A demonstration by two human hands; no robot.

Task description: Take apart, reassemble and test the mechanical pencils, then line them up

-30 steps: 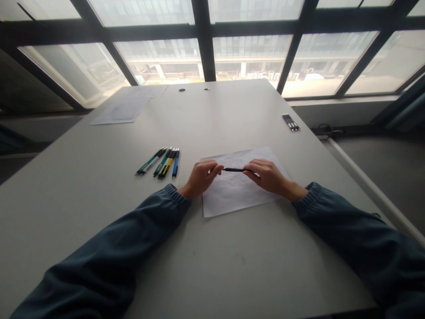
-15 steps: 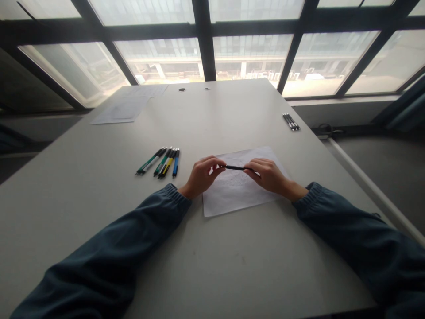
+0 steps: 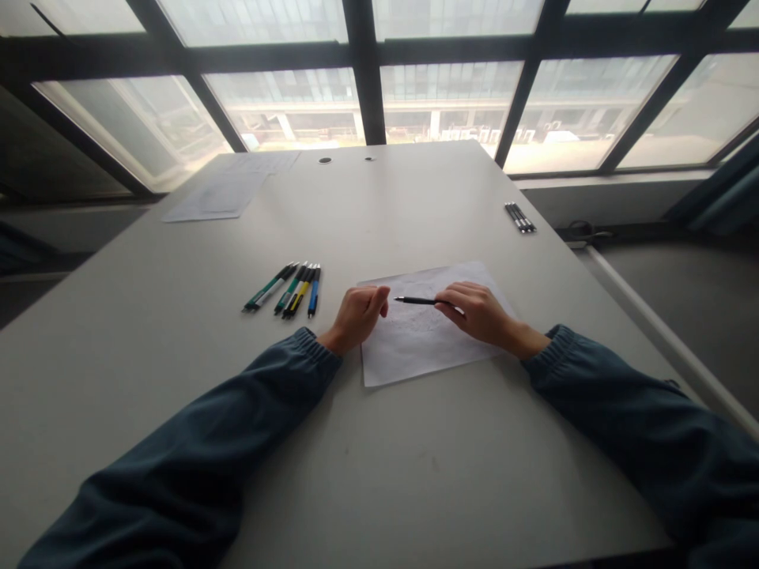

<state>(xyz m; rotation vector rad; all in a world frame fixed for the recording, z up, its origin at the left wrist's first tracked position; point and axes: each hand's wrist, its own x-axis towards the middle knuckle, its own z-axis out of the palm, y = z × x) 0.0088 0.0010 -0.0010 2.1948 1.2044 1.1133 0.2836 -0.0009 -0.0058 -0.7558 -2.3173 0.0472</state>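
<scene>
In my right hand [image 3: 470, 307] is a black pen [image 3: 420, 300], pinched near its right end by thumb and fingers. The pen lies nearly level, with a thin silvery tip pointing left. My left hand [image 3: 360, 313] is closed just left of that tip and apart from it, fingers curled in and thumb uppermost; anything inside it is hidden. Beneath both hands is a white sheet of paper [image 3: 415, 359] with faint marks. Several pens in green, yellow and blue [image 3: 296, 291] lie side by side to the left of my left hand.
A row of dark pens [image 3: 520, 217] rests near the right edge of the white table [image 3: 379, 466]. Papers [image 3: 217, 194] lie at the far left. A round hole [image 3: 325, 160] and a small dark item [image 3: 369, 159] are near the far edge, before the windows.
My left hand has come off the left end of the pen and curled closed, leaving the silvery tip exposed. My right hand keeps its hold with hardly any movement.
</scene>
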